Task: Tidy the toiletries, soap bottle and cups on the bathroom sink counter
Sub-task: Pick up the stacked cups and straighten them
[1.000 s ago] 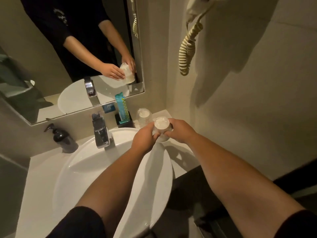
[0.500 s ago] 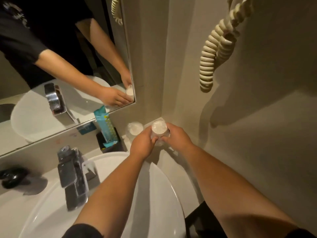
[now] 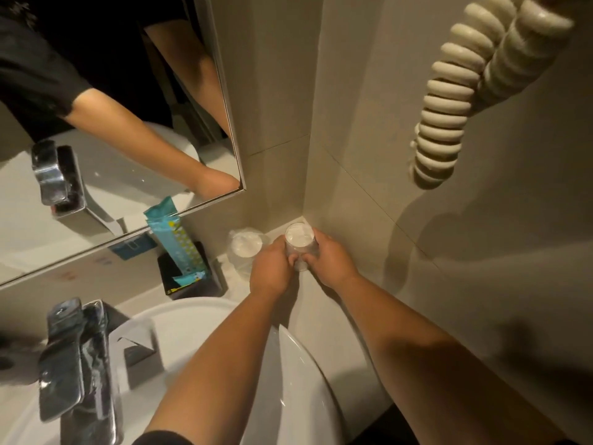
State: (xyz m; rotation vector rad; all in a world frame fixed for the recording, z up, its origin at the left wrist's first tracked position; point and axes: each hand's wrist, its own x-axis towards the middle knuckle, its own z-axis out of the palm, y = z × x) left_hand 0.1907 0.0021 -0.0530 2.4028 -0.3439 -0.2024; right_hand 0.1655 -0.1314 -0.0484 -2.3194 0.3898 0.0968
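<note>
A clear plastic-wrapped cup (image 3: 300, 240) with a white top sits in the back right corner of the counter (image 3: 324, 303), against the wall. My left hand (image 3: 272, 268) and my right hand (image 3: 327, 261) both grip it from either side. A second wrapped cup (image 3: 245, 248) stands just left of it, beside my left hand. A teal toiletry packet (image 3: 175, 242) leans upright in a black holder (image 3: 189, 277) further left. The dark soap bottle (image 3: 8, 358) is barely seen at the left edge.
A white basin (image 3: 224, 342) fills the lower middle, with a chrome tap (image 3: 77, 364) at its back left. The mirror (image 3: 106, 155) hangs above the counter. A coiled cream cord (image 3: 449, 123) hangs on the right wall above the corner.
Both hands have carried the cup away from the basin into the back right corner, next to the second cup. My view has moved closer and turned right.
</note>
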